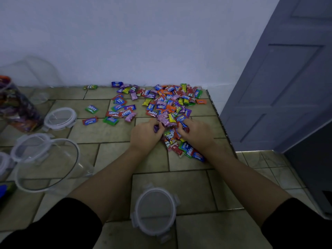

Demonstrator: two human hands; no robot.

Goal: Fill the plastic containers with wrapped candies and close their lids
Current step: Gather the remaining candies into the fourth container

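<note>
Fingers of the left hand (145, 135) curl round a few purple pieces, and those of the right hand (197, 136) curl round red and blue ones. Both grip at the near edge of the heap of wrapped candies (168, 105), which spreads over the tiled counter (107, 133) back to the wall (143, 42).

The big clear container (46, 164) lies tilted at the left with its mouth toward the camera and nothing in it. Further left, a filled container (16, 108) is packed with coloured wrappers. A faint clear container (36, 74) stands behind it by the wall; its contents cannot be told.

A clip lid (61, 118) lies flat near the filled container. Another lid (30, 146) touches the tilted container's rim. Between the forearms sits a round clear clip piece (156, 211); whether it is a lid or a container seen from above cannot be told.

A grey panelled door (278, 87) stands past the counter's right edge.
</note>
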